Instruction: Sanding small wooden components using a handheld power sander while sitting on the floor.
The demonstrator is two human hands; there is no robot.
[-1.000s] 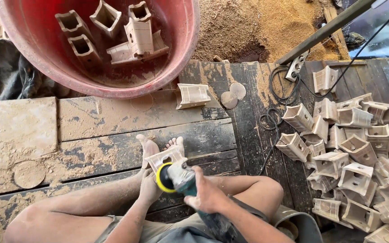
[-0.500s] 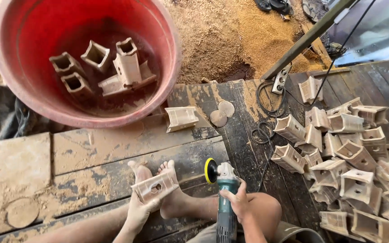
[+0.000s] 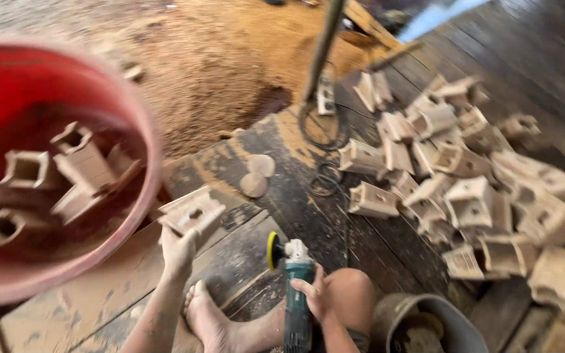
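Note:
My left hand (image 3: 178, 252) holds a square wooden block (image 3: 191, 210) with a hole in it, raised close to the rim of the red tub (image 3: 140, 196) on the left. The tub has several similar wooden blocks (image 3: 67, 176) inside. My right hand (image 3: 315, 294) grips the body of a teal angle grinder (image 3: 293, 287), whose yellow disc (image 3: 273, 251) points left above the dark planks. My bare foot (image 3: 207, 320) rests on the boards between both hands.
A heap of wooden blocks (image 3: 465, 189) lies at the right. A black cable (image 3: 325, 157) coils on the planks. Two round discs (image 3: 257, 175) lie near the tub. Sawdust (image 3: 217, 59) covers the ground behind. A grey bucket (image 3: 426, 323) stands by my knee.
My left hand has lifted the block away from my feet and up toward the red tub. The grinder has swung off to the right. The view has shifted right.

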